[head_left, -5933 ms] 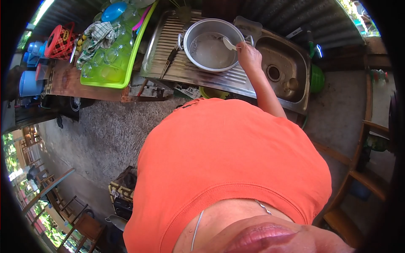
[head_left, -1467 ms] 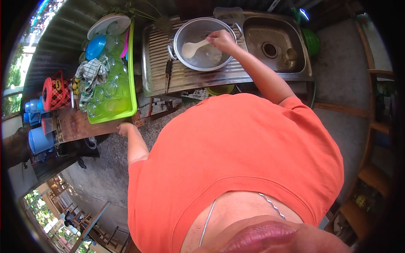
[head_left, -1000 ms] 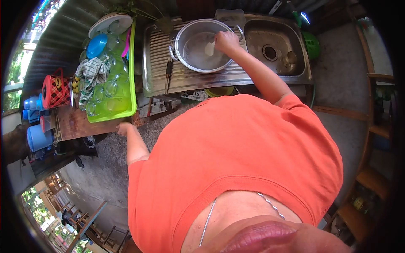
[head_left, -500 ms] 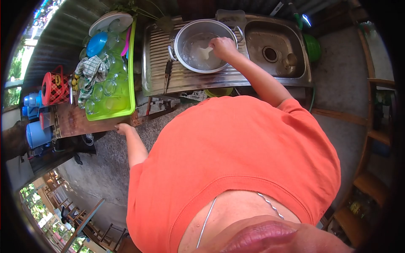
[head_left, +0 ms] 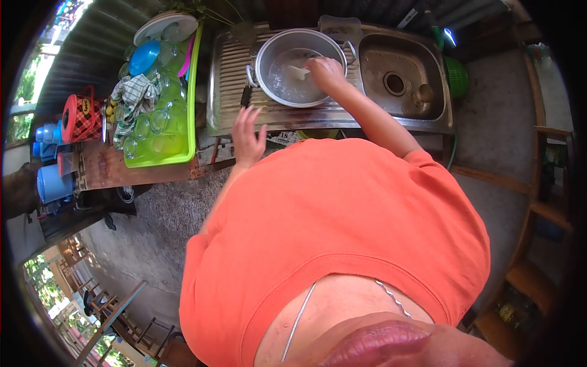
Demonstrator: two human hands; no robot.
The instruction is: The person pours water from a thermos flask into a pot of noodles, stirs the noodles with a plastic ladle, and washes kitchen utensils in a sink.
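A large steel pot (head_left: 276,43) with watery contents stands on the ribbed drainboard (head_left: 229,92) of a metal sink unit. My right hand (head_left: 326,72) is inside the pot, closed around the handle of a white plastic spoon (head_left: 298,73) whose bowl dips into the liquid. My left hand (head_left: 247,136) is raised in the air with its fingers spread, just in front of the drainboard's near edge, holding nothing. A dark-handled knife (head_left: 245,96) lies on the drainboard left of the pot.
The sink basin (head_left: 400,104) lies right of the pot, with a green basket (head_left: 457,76) beyond it. Left stands a green tray (head_left: 191,92) of upturned glasses, a checked cloth (head_left: 133,98), blue and white plates, then a red container (head_left: 78,116) and blue jugs on a wooden bench.
My left hand has let go of the wooden bench edge and risen toward the drainboard, fingers spread. My right hand keeps stirring the spoon around in the pot.
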